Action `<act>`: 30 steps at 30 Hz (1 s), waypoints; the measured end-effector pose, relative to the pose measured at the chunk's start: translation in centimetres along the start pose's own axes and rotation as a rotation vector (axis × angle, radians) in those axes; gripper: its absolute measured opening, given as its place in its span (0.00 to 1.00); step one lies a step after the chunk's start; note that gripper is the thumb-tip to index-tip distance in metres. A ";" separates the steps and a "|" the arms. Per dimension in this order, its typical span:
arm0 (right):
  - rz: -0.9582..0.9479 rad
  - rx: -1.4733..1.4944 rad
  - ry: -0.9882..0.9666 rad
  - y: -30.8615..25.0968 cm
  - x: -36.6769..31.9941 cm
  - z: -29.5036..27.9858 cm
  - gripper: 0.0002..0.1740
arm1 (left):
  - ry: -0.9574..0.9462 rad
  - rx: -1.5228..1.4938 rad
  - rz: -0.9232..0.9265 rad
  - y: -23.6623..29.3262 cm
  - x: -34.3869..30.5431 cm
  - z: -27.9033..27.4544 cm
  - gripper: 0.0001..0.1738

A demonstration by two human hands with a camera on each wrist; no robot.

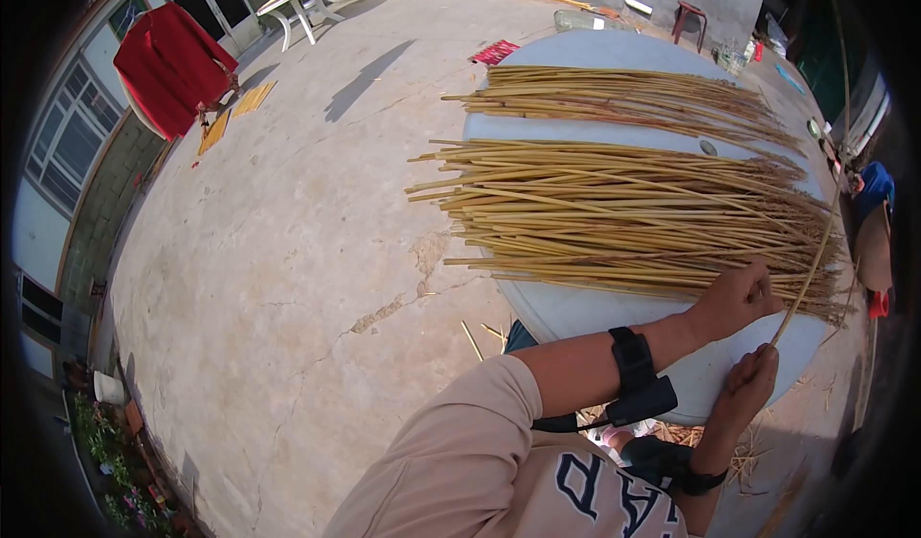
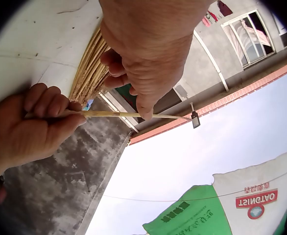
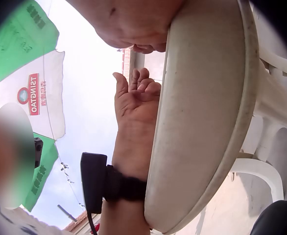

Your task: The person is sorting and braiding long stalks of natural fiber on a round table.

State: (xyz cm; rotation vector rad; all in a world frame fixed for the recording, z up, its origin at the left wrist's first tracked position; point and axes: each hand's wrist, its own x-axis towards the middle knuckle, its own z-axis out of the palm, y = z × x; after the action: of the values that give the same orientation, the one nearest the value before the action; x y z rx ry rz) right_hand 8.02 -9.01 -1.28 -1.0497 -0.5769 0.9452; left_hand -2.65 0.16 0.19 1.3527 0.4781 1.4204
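Observation:
My right hand (image 1: 746, 383) grips a long thin straw-coloured stalk (image 1: 798, 305) near one end, beyond the table's near edge. In the left wrist view that stalk (image 2: 116, 114) runs out from between the right hand's thumb and fingers (image 2: 48, 100). My left hand (image 1: 734, 303) is raised beside it, fingers loosely bent; its thumb tip overlaps the stalk in the left wrist view. From the right wrist, the left palm (image 3: 139, 110) shows with the thumb apart from the fingers. Close by, a thick bundle of stalks (image 1: 595, 207) with feathery tops lies across the pale table (image 1: 566, 310).
A second bundle of stalks (image 1: 614, 92) lies farther back on the table. Straw scraps (image 1: 743, 456) litter the ground below. A red garment (image 1: 173, 68) hangs at the left, and a white table (image 1: 297, 1) stands far back. A Tsingtao umbrella (image 2: 251, 196) is overhead.

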 end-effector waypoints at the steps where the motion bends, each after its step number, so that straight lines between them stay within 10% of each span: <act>1: -0.011 -0.056 -0.044 0.1 0.0 -0.1 0.11 | 0.000 0.000 0.001 0.0 -0.2 0.0 0.10; 22: -0.265 -0.361 -0.032 1.4 0.8 -1.0 0.08 | -0.086 0.344 0.143 -0.7 -1.0 0.8 0.11; 27: -0.098 -0.151 -0.046 -0.3 0.7 -1.5 0.08 | 0.032 0.081 0.151 0.3 -0.4 0.2 0.10; 30: -0.013 -0.067 -0.095 0.2 0.9 -1.2 0.10 | -0.215 -0.036 0.086 0.8 -0.6 0.0 0.08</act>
State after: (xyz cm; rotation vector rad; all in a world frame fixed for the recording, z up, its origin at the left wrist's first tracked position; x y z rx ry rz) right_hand 9.37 -8.82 -1.96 -1.0639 -0.6977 0.9738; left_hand -3.08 -0.66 0.57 1.4914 0.2548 1.3277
